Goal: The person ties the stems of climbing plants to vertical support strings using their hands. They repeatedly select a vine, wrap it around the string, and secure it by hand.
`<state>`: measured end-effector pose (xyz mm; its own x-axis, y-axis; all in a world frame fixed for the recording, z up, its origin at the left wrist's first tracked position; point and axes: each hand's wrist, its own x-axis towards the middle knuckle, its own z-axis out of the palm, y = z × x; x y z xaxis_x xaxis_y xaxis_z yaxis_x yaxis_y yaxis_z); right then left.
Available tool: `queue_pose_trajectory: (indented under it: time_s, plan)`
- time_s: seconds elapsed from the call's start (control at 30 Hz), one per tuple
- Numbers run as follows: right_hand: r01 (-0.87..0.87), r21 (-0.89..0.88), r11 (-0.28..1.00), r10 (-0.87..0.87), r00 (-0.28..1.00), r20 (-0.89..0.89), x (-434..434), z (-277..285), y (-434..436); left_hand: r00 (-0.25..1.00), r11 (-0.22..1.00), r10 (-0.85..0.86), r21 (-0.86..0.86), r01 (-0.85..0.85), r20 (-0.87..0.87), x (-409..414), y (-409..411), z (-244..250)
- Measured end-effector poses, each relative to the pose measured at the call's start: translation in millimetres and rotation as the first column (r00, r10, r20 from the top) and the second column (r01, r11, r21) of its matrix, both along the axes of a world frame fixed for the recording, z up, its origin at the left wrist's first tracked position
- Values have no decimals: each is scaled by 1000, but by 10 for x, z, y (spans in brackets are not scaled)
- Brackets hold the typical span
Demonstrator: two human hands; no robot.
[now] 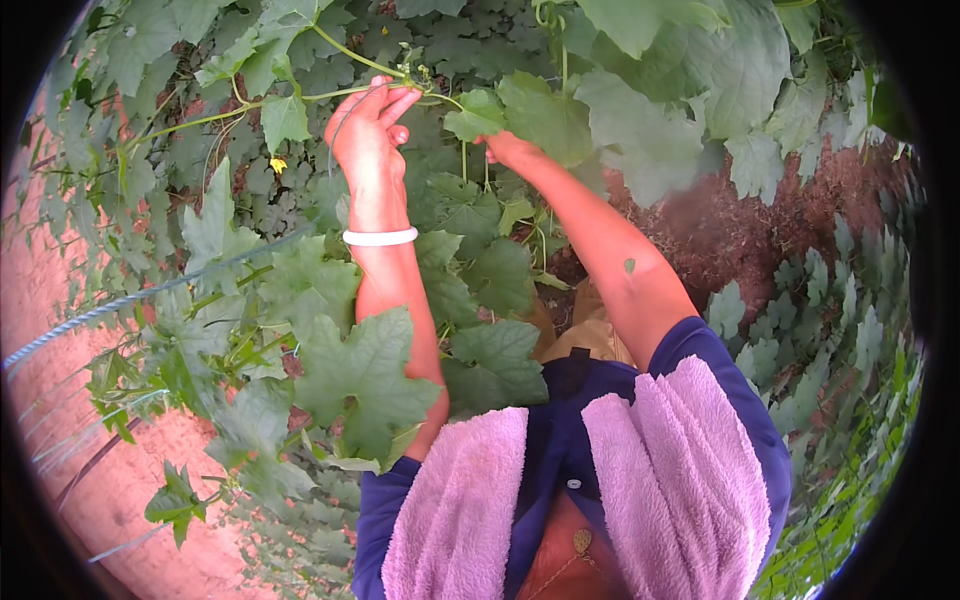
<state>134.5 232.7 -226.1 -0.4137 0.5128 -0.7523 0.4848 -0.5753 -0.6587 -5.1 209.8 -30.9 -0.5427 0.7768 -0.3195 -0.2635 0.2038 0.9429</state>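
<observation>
My left hand (pixel 373 120), with a white bangle (pixel 380 238) on its wrist, is raised to a green climbing vine stem (pixel 341 92). Its thumb and fingertips pinch the stem by a cluster of small buds (pixel 415 69). A thin dark string (pixel 340 124) runs over this hand. My right hand (pixel 508 147) is lower and to the right, beside a lobed leaf (pixel 478 115). That leaf and a larger leaf (pixel 546 116) partly cover its curled fingers, so what they hold is hidden.
A blue twisted rope (pixel 157 289) crosses the foliage at left. Thin light cords (pixel 97 427) stretch below it over bare soil (pixel 150 487). One yellow flower (pixel 278 164) shows among the leaves. Large leaves (pixel 645 127) hang at upper right. A pink towel (pixel 690 457) drapes over my shoulders.
</observation>
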Motion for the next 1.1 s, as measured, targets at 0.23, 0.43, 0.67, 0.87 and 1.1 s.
queue_pose_trajectory:
  time_s: [0.23,0.43,0.67,0.87,1.1]
  plan:
    - [74,232,970,-81,996,20,-34,14,-49,1000,1000,-11,-6,11,26,19,-24,-27]
    - [40,615,788,-52,999,1,-28,-149,-183,999,999,-44,-7,44,8,116,-64,-74]
    - [354,545,760,-291,935,-201,-74,-243,-206,993,993,-112,-28,110,-44,337,-142,-90]
    - [318,344,883,-307,948,-89,59,-42,-256,996,996,-85,23,85,-5,0,-129,-148]
    - [-793,10,609,573,448,686,1174,-196,-603,977,992,-103,90,87,186,-605,-253,-286]
